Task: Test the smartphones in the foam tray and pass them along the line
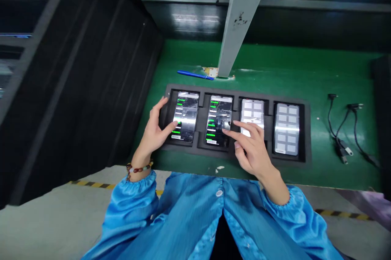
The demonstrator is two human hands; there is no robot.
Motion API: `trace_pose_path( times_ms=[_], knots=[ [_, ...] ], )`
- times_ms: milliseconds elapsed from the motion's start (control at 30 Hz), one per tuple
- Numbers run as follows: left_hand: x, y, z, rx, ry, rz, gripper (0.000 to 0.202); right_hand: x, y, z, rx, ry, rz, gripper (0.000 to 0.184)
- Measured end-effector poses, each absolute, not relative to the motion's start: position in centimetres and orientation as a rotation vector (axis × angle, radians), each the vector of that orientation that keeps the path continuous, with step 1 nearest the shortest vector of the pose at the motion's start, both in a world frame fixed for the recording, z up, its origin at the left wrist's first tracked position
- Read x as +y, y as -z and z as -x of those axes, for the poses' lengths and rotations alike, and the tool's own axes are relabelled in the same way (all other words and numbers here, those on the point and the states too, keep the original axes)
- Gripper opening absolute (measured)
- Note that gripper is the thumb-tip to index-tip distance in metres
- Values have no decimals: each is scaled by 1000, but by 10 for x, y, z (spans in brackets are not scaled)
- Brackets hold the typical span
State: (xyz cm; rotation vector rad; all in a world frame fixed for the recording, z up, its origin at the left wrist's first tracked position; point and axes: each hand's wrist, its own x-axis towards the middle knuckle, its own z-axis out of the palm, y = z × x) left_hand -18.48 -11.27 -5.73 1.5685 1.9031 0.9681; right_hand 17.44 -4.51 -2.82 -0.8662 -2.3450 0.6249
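A black foam tray (pixel 307 130) on the green bench holds several phones side by side. My left hand (pixel 155 132) rests at the tray's left end, fingers apart, thumb touching the screen of the first phone (pixel 185 115), which shows green bars. My right hand (pixel 252 148) is open, its index finger stretched out onto the second phone (pixel 218 119), also showing green bars. The hand partly covers the third phone (pixel 253 111), which shows a white grid. The fourth phone (pixel 287 127) shows the same grid and lies untouched.
A blue pen (pixel 195 75) lies behind the tray by a grey metal post (pixel 241 20). Black cables with plugs (pixel 343 130) lie on the green mat (pixel 320 77) at the right. A black panel (pixel 85 81) stands at the left. Yellow-black tape (pixel 91 184) edges the bench.
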Motion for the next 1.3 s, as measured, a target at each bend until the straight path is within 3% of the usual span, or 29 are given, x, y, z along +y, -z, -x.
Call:
trace_pose_path(
  times_ms=[133,300,467,733,867,1067,1300],
  knots=[
    [-115,61,190,1872,-891,-1636,98,-46,25,-189,-2297,-603,941,54],
    [-114,60,189,1872,-931,-1606,85,-40,30,-243,-2030,-467,1286,41],
    [-110,59,192,1931,-946,-1574,73,-22,40,-310,-1829,-335,1543,41],
    [-77,27,154,2088,-825,-1915,52,37,39,-316,-2148,-474,1383,44],
    [-47,11,96,1775,-657,-2262,40,53,37,-304,-2285,-470,1340,47],
    [1,10,31,1609,-473,-2456,46,53,39,-304,-2300,-451,1299,46],
    [13,19,20,1645,-369,-2499,48,55,40,-304,-2325,-479,1262,43]
  ],
)
